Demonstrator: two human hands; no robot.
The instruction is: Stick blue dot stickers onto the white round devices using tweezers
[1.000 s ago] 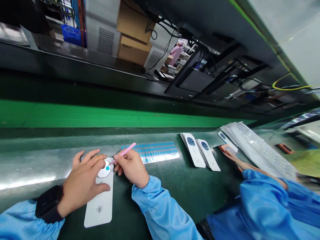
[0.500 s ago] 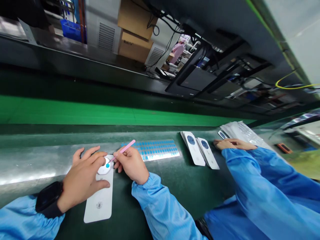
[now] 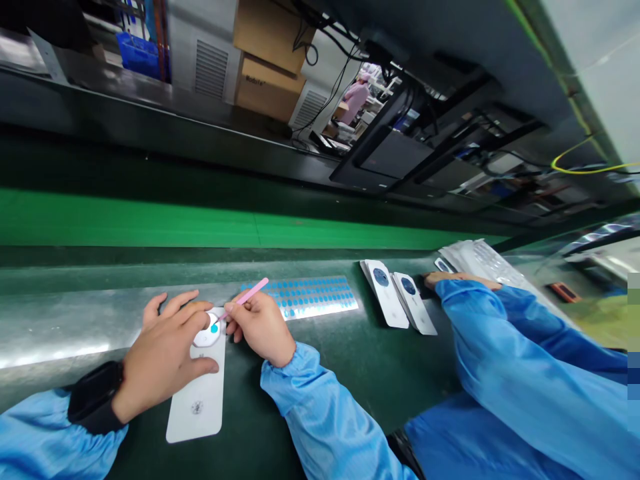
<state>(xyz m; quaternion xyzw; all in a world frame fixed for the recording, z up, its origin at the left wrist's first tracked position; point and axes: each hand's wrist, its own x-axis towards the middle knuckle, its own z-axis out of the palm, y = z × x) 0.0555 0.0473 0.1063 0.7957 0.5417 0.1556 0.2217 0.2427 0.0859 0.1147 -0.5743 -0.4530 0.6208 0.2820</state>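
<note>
A white phone back cover [image 3: 197, 400] lies on the green bench in front of me, with a round camera area near its top and a bright blue dot [image 3: 214, 329] on that area. My left hand [image 3: 167, 357] rests over the cover, fingers spread, one fingertip at the round area and the thumb on the cover's face. Pinched in my right hand [image 3: 265, 327] is a slim pink stick [image 3: 255, 291], its lower end at the blue dot. Just behind the right hand lies a clear sheet of blue dots [image 3: 320, 298].
Two stacks of white covers with dark camera rings, a left stack [image 3: 390, 300] and a right stack [image 3: 416, 307], lie to the right. Beyond them a co-worker's blue sleeve [image 3: 495, 340] reaches onto the bench beside plastic bags [image 3: 485, 260]. A dark shelf [image 3: 200, 127] runs overhead.
My hands, the cover and the pink stick keep nearly the same places. The view has shifted slightly. The co-worker's hands have moved a little and are now more covered by the sleeve.
</note>
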